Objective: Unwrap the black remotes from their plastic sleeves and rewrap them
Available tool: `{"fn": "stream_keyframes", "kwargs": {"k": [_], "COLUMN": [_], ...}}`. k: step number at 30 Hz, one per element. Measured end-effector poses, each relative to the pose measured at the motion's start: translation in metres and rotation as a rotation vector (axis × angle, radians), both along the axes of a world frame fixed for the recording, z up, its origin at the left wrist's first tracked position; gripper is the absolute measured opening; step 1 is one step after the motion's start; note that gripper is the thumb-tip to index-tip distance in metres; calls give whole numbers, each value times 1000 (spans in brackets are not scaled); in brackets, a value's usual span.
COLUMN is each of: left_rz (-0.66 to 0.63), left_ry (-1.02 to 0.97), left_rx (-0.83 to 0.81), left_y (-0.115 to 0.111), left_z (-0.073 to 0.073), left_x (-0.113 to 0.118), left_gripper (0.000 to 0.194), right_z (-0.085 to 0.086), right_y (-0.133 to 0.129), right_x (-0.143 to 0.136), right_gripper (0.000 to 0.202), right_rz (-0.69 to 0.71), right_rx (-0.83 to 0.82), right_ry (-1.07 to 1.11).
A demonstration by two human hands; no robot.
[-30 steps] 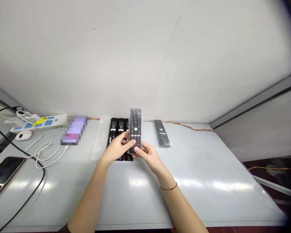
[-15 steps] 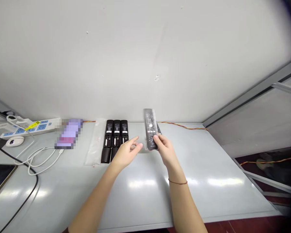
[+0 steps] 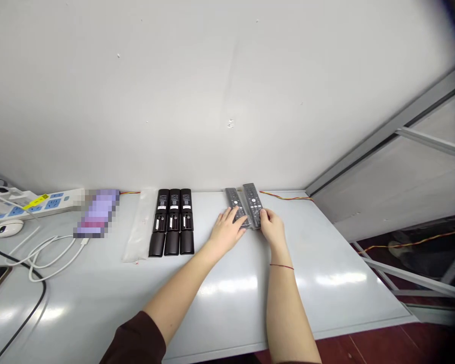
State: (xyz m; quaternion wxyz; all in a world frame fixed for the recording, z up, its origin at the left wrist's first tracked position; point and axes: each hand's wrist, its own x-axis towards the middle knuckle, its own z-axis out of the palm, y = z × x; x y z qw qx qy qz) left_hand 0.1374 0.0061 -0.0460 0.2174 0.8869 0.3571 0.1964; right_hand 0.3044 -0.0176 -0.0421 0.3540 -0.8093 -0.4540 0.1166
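Two dark remote controls in clear plastic sleeves are side by side near the back of the table, buttons up. Over the lower part of the left remote control lies my left hand, fingers spread. My right hand grips the lower right edge of the other remote control, thumb on top. To the left, three black remotes rest face down with their battery compartments uncovered. Their loose battery covers sit just below them. Next to these is a flat clear plastic bag.
At the left are a power strip, a phone with a blurred-out screen, a coiled white cable, a white mouse-like object and a black cable. A wall rises behind the table; a metal frame stands at right.
The remote control in my right hand has come down beside the other one, which is now in plain view. My left hand has moved right onto that other remote. The camera view has shifted right.
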Motion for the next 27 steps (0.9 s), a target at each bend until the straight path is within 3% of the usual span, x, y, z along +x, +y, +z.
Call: {"fn": "stream_keyframes", "kwargs": {"k": [16,19,22,24,25,27], "left_rz": [4,-17,15,126,192,335], "left_ry": [16,-33,-123,-131,-121,-67], "left_rx": [56,21,21,16,19,40], "left_y": [0,-1,0,6,10,20], "left_z": [-1,8,25,37,42,50], "left_x": [1,-6,-29,-53,-67,-94], "left_gripper": [39,40,39,35,35,34], "right_z": [-9,-8,1,10,15,24], "right_y": [14,11,8,4,2,-3], "right_x": [-26,-29,-38,-52,-63,-90], "right_gripper": [37,38,40,35,32,26], "right_rz": [-113,-187,-277,-210,-99,282], "right_rx": [-15,9,149,270,309,321], "right_ry": [-223,-251,-314,-348,-342,-268]}}
